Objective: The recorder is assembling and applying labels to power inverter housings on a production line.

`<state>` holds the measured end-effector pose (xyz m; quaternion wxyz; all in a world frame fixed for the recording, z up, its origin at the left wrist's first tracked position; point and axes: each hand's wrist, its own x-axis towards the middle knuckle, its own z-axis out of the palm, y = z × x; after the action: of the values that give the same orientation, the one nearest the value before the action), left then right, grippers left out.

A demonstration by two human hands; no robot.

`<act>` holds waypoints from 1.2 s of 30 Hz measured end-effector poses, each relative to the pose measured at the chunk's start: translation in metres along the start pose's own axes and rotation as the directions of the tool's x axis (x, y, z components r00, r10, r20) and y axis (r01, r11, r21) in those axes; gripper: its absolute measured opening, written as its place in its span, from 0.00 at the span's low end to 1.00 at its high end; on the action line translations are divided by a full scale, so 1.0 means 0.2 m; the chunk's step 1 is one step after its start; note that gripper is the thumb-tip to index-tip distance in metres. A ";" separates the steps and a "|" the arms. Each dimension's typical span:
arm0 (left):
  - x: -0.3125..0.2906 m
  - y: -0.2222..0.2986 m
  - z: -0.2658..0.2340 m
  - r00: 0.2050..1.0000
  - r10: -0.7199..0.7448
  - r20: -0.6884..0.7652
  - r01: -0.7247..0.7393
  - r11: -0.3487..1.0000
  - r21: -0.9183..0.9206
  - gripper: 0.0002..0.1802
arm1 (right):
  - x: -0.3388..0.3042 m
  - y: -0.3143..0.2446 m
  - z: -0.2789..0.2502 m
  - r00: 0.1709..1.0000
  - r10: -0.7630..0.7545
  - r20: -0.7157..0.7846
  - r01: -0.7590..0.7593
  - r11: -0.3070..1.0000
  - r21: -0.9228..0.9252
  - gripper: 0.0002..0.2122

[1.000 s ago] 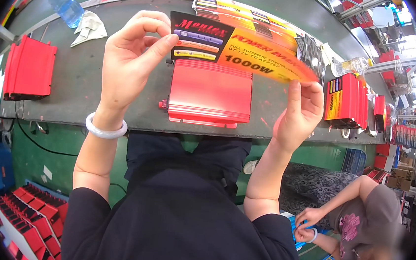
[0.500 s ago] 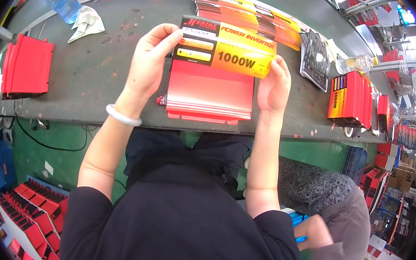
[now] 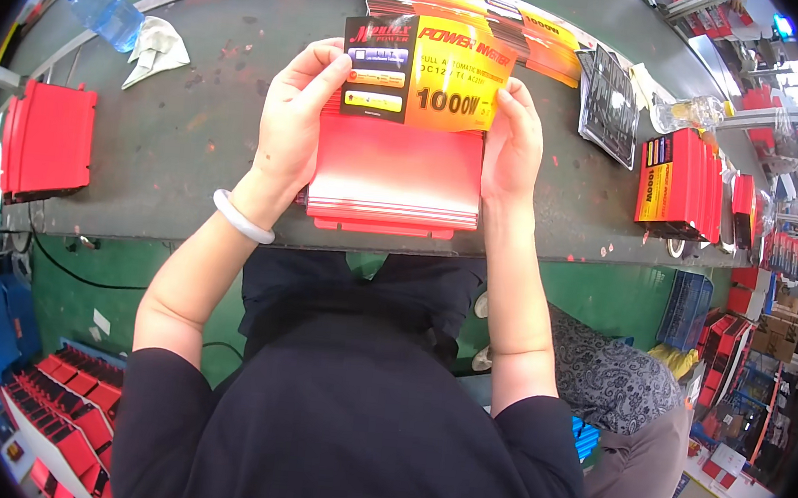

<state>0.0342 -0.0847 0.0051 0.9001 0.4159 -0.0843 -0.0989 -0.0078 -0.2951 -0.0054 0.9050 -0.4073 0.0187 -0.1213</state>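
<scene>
A yellow, orange and black printed label [image 3: 457,79] is stretched between my two hands, its face toward me. My left hand [image 3: 300,98] pinches its left edge between thumb and fingers. At the right edge, the fingers of my right hand [image 3: 515,136] grip it, and the label bows slightly there. Under and behind it, a red inverter case [image 3: 397,168] rests on the dark bench in front of me, its upper part hidden by the label. Whether the label touches the case cannot be made out.
Stacked labels [image 3: 440,1] lie at the bench's far side, beside clear plastic packs [image 3: 609,106]. Labelled red cases [image 3: 679,188] stand to the right; another red case [image 3: 50,141] is at left. A water bottle [image 3: 105,10] and crumpled cloth [image 3: 158,52] lie far left. A person [image 3: 629,440] sits close at right.
Both hands have drawn slightly closer together, and the label now sits more upright, a little higher and to the left. The neighbouring person's arm at right has gone out of sight.
</scene>
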 end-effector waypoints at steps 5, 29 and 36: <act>0.01 0.00 0.02 0.998 0.050 0.050 -0.052 0.998 0.036 0.03 | 0.01 -0.01 0.04 1.000 -0.007 0.021 0.010 0.985 -0.172 0.03; -0.12 0.35 -0.01 0.959 0.237 0.156 -0.283 0.842 0.459 0.04 | -0.22 -0.23 0.20 0.867 -0.482 0.124 0.443 0.636 -0.632 0.05; -0.17 0.21 -0.05 0.967 0.244 0.068 -0.253 0.919 0.301 0.03 | -0.29 -0.18 0.16 0.889 -0.449 0.094 0.407 0.676 -0.615 0.05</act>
<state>0.0086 -0.0416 0.0284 0.8283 0.5353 -0.1637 0.0242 -0.0670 -0.2815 0.0395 0.6656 -0.6695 -0.0090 -0.3297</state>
